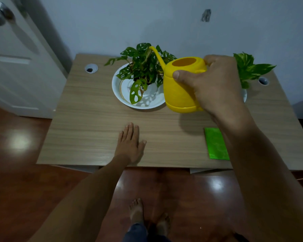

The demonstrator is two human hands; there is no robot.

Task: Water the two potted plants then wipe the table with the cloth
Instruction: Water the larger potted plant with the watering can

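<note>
Head view. The right hand [215, 84] is closed around the handle of a yellow watering can [182, 84], thumb pressed against the can's side. The can is held above the table [87, 119], clear of the surface, between the two plants. Its thin spout [157, 55] angles up and to the left, with the tip over the leaves of the left plant [143, 67]. The can's top opening faces the camera; no water is visible at the spout tip.

The left plant has perforated green leaves and stands in a white bowl [119, 91] at the rear centre of the table. The right plant [248, 69], with variegated leaves, stands at the rear right; the right hand hides most of it, and only an edge of its white dish [244, 96] shows.

The left hand [129, 144] lies flat, palm down, fingers extended, on the table near the front edge, gripping nothing.

A green cloth [215, 144] lies flat on the table at the front right, partly covered by the right forearm.
</note>
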